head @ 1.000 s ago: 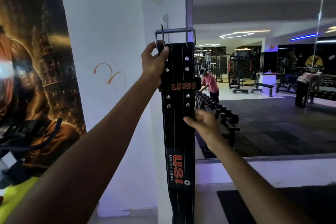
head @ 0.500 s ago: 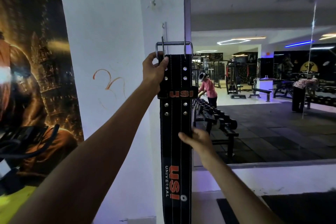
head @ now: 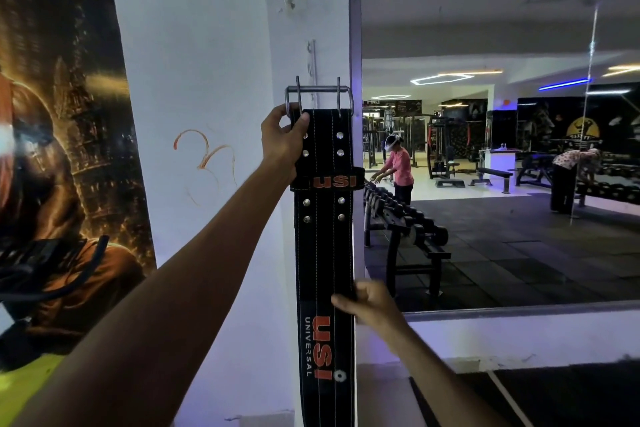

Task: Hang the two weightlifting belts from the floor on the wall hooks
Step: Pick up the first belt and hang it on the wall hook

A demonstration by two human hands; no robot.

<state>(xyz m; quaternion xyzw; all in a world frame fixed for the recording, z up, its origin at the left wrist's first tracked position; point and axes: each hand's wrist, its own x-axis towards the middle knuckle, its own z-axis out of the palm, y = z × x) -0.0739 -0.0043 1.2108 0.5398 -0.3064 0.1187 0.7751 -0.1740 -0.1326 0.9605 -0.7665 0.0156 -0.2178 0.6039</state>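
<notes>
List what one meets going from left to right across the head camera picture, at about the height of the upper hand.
Dark poster → orange scribble on the white wall → left hand → black belt → mirror frame → dumbbell rack

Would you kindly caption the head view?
Left hand and right hand hold a black belt, buckle up, against a white wall.

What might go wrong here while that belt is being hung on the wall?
The buckle sits below the thin wall hook, so it may miss and slide off. The left hand pinches only the belt near its top edge; a slip could drop it. The right hand grips the belt's edge beside the mirror; a swinging buckle might strike it.
</notes>
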